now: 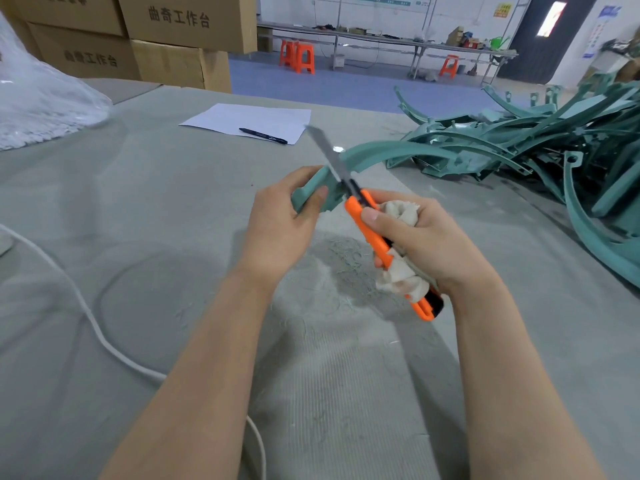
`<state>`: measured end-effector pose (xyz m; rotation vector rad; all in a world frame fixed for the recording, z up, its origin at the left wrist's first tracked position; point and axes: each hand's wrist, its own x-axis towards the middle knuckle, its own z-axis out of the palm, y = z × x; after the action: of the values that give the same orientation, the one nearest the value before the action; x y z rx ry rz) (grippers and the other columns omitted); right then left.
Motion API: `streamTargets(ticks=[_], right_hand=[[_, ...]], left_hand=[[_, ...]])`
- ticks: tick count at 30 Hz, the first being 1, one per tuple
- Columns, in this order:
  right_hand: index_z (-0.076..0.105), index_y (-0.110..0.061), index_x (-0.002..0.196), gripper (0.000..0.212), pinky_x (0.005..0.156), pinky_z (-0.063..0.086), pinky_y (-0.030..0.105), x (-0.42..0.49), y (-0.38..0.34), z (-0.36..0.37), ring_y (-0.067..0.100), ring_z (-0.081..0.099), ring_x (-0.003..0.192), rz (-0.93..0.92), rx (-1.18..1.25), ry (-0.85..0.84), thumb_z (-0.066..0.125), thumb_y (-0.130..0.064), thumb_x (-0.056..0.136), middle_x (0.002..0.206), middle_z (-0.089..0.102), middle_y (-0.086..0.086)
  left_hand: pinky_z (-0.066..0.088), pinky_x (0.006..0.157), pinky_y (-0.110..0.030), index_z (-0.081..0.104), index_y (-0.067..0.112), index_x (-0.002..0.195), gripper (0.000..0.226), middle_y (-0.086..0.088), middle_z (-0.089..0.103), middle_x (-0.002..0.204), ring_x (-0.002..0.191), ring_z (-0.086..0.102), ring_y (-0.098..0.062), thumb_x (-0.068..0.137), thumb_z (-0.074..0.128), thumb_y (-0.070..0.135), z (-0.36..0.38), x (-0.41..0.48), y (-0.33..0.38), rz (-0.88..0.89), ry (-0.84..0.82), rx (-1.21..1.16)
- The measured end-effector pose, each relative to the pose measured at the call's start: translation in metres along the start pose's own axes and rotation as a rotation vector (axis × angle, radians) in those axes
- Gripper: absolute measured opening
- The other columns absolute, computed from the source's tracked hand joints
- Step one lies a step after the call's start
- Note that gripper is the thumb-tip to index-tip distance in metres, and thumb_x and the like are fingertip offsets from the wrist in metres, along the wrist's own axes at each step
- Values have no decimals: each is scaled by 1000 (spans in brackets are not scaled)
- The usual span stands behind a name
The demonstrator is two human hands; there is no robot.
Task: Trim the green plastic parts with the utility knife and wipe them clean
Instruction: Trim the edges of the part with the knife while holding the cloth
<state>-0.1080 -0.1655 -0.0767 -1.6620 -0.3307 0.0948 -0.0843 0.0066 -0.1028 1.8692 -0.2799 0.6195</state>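
ahead of you a blue floor runs to a white wall, where a long metal bench stands with orange stools near it; cardboard boxes stand stacked at your far left.

Your knife pairs a glossy orange plastic handle with a dull metal blade. The green part is smooth matt plastic, the rag soft cloth, and the table is covered in rough grey fabric.

A pen lies on white paper, cardboard boxes stacked beyond.
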Motion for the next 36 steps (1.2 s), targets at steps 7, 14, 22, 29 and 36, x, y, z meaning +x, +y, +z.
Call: streamTargets(ticks=[7,14,22,29,36], right_hand=[[73,-27,103,22,44,46,20,-5,-5,8,15,50,45,7,-15,-166,69,-23,82,61,54,8],[74,-38,80,24,37,41,21,-7,-8,-10,14,54,44,-7,36,111,65,-18,89,64,52,12],[72,-32,96,17,43,47,22,-4,-5,-3,14,53,45,1,-74,-9,66,-17,89,57,54,2],[73,-26,97,18,43,47,19,-7,-8,3,10,49,47,-1,-50,-116,65,-14,88,70,56,9],[75,-26,102,28,49,52,24,-7,-5,9,13,47,50,12,-49,-280,70,-26,75,68,55,7]], left_hand=[[47,69,-32,61,33,94,25,-1,70,83,78,63,-20,92,58,8,-1,1,-2,-60,31,10],[39,70,-4,67,24,107,23,29,64,83,76,57,12,94,56,9,-4,1,0,-4,33,-37],[42,70,-6,68,19,110,22,21,65,86,75,58,8,94,56,10,-2,2,-2,-14,31,-8],[51,83,-41,69,13,107,19,-8,71,96,91,63,-28,95,54,10,-5,2,-2,-46,35,-22],[50,74,-16,62,33,94,25,17,68,85,79,65,3,95,58,8,-4,3,-4,-70,28,-121]])
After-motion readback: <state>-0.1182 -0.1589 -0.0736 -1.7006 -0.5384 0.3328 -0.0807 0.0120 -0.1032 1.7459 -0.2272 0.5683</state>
